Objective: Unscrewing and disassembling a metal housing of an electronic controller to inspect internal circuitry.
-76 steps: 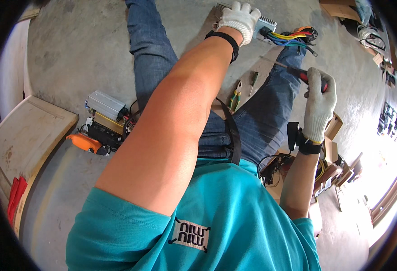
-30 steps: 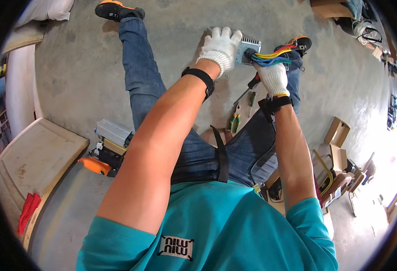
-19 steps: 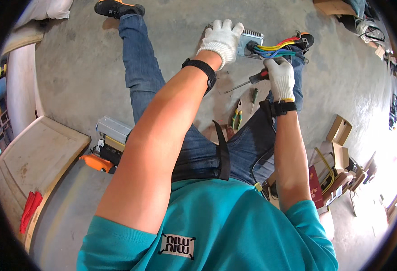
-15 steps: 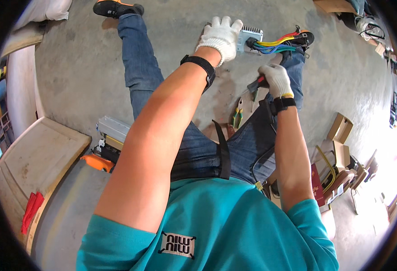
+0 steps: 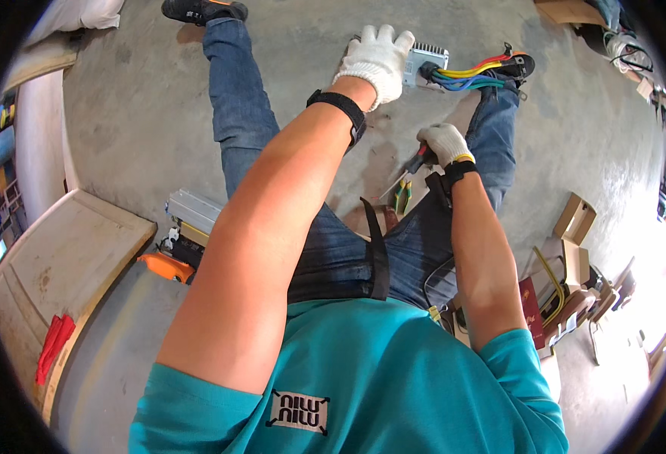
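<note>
my right hand [image 5: 445, 144] is curled, its gloved fingers clamped on the red and dark handle of a screwdriver [image 5: 418, 160], the blade slanting down and to the left, back toward me. my left hand [image 5: 378, 60] lies palm down over a silver finned box [image 5: 424, 63], the fingers a little apart on top; i cannot tell whether the thumb grips underneath, as the back of my glove hides it.

the box is on the floor [image 5: 136, 113], out between my lower legs, and its right end shows past my left fingers. from that end a bundle of red, yellow, blue and green cables [image 5: 465, 78] runs toward my right shoe [image 5: 518, 68]. the blade is well apart from the box and near the green and yellow pliers [image 5: 403, 195]; whether it touches them i cannot make out.

so i judge the step in hand as steadying the box with the left while managing the screwdriver with the right. to put the blade to the box, i would need to turn it away from me and keep it off the cables; to lay it down, i would need to loosen my right fingers beside the pliers without knocking them.

farther out, a second silver unit [image 5: 194, 209] sits by my left hip.
</note>
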A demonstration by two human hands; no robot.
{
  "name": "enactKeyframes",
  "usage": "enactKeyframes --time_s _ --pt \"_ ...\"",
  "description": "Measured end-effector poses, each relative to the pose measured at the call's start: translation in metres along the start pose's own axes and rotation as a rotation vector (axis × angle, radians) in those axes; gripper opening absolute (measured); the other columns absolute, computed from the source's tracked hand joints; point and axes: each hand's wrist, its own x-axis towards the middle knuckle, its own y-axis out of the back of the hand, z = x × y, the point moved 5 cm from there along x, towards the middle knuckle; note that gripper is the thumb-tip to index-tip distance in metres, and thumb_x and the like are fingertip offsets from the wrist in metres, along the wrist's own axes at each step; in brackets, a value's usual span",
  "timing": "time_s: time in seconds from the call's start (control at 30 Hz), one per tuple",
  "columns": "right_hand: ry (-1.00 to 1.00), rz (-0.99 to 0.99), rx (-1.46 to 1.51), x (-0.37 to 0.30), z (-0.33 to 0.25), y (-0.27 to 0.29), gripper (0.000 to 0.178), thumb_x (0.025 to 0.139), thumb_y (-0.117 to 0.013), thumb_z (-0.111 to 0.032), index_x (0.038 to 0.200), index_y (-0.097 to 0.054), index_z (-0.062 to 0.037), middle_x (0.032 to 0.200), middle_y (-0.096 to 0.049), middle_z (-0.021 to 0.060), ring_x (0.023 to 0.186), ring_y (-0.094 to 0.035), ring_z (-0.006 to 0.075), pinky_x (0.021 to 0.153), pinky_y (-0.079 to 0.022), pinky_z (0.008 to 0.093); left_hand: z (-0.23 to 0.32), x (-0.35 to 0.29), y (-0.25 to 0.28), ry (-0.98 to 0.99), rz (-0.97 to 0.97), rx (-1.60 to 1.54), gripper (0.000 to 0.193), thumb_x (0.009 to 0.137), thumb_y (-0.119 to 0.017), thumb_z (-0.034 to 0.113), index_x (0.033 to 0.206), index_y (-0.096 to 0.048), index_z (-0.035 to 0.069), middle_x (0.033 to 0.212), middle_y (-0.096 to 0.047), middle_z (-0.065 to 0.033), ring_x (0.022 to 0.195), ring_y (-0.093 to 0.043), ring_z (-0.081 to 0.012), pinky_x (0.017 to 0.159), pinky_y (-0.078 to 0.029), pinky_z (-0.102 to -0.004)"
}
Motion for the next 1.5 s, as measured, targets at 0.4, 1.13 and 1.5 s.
enactKeyframes --time_s 0.4,1.13,1.5 --pt "-0.227 0.36 1.456 -0.13 -0.041 0.123 0.038 0.112 -0.07 -0.038 0.121 -0.071 -0.0006 0.108 -0.071 0.0075 0.093 -0.072 0.0175 0.078 -0.066 0.034 -0.002 0.002 0.002 0.007 0.004 -0.047 0.074 0.087 -0.076 0.008 0.156 -0.052 0.018 0.156 -0.053 -0.0169 0.149 -0.048 -0.0407 0.121 -0.048 -0.054" --pt "-0.07 0.525 0.935 -0.16 -0.09 0.142 0.05 0.098 -0.081 -0.023 0.135 -0.07 0.0087 0.114 -0.077 0.0148 0.095 -0.078 0.0192 0.089 -0.059 0.0315 0.001 0.001 0.0 0.008 0.002 -0.004 0.072 0.086 -0.079 0.011 0.153 -0.053 0.019 0.153 -0.055 -0.0162 0.145 -0.051 -0.0402 0.118 -0.049 -0.0548" --pt "-0.063 0.618 0.984 -0.179 -0.099 0.155 0.049 0.101 -0.081 -0.023 0.135 -0.068 0.0105 0.11 -0.076 0.0126 0.092 -0.076 0.0176 0.086 -0.059 0.0312 0.001 -0.003 -0.001 0.011 -0.004 -0.01 0.075 0.085 -0.079 0.008 0.154 -0.052 0.019 0.154 -0.054 -0.0164 0.148 -0.049 -0.0402 0.119 -0.049 -0.0542"
